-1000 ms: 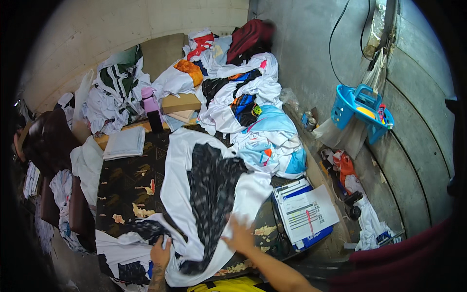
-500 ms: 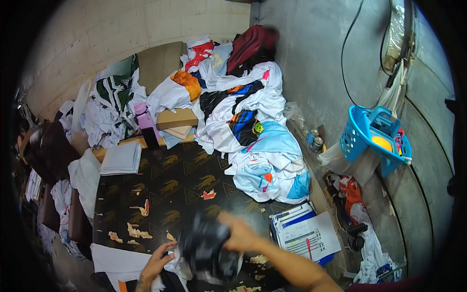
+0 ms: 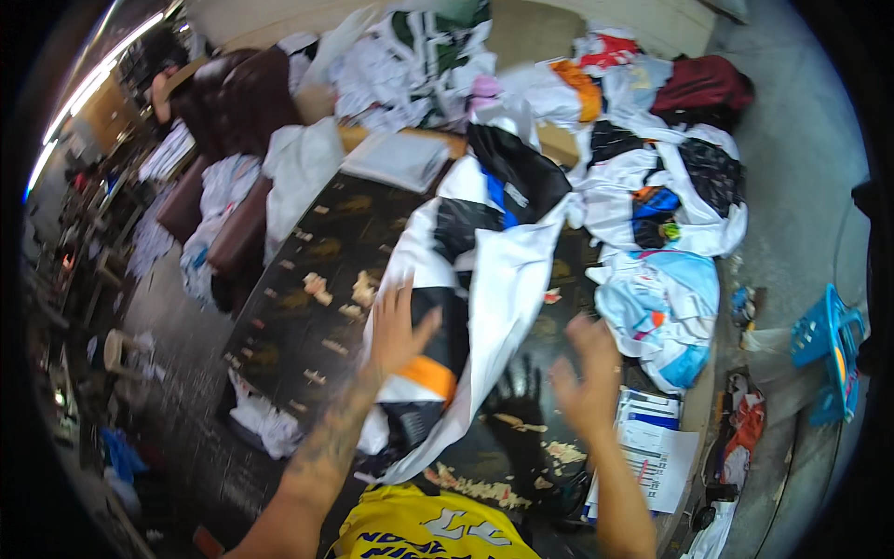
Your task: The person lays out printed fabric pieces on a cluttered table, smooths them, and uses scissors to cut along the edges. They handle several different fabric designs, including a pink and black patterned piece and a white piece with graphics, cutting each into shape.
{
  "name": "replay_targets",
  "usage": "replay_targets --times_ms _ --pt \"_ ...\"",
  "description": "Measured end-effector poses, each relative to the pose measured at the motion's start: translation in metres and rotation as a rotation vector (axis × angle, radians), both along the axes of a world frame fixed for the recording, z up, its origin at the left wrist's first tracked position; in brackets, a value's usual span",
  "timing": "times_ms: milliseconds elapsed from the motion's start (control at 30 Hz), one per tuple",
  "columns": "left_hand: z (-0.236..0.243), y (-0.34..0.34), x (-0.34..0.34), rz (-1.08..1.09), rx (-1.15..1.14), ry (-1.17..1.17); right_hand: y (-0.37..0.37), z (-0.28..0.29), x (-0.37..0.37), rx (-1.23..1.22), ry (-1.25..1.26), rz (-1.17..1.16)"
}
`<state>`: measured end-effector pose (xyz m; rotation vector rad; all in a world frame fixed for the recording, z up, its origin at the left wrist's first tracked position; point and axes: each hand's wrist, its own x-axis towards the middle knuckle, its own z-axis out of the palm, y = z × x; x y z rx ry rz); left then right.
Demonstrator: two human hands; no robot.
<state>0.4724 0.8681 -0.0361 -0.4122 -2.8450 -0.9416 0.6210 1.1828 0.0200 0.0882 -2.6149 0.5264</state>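
A long piece of printed fabric point(image 3: 507, 279), white with black, blue and orange patches, lies lengthwise over the dark tabletop point(image 3: 270, 321). Its far end is black and reaches toward the piled cloth at the back. My left hand point(image 3: 399, 328) is at its left side, fingers spread, apparently resting on or just over it; contact is hard to make out. To the right of the fabric, my right hand point(image 3: 589, 377) hovers over the table, blurred, with fingers apart and nothing in them. A hand-shaped shadow falls on the table beside it.
Heaped garments point(image 3: 656, 307) line the table's right side, and more white cloth point(image 3: 391, 74) piles up at the back. Folded white sheets point(image 3: 396, 160) sit at the far edge. Papers point(image 3: 656, 466) lie at the right near my forearm. A blue basket point(image 3: 829, 349) hangs at the wall.
The dark bundle that my right hand held is gone from it, and the printed fabric now lies stretched out. Both hands have opened. The view has swung left.
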Motion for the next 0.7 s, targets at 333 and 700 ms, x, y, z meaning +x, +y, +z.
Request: replay_targets --times_ms 333,700 --pt "-0.077 -0.128 0.174 -0.048 -0.344 -0.260 -0.154 -0.051 -0.015 0.041 -0.491 0.127" --pt "0.168 -0.484 -0.085 0.466 0.093 0.826 -0.242 0.160 -0.103 0.598 -0.442 0.084"
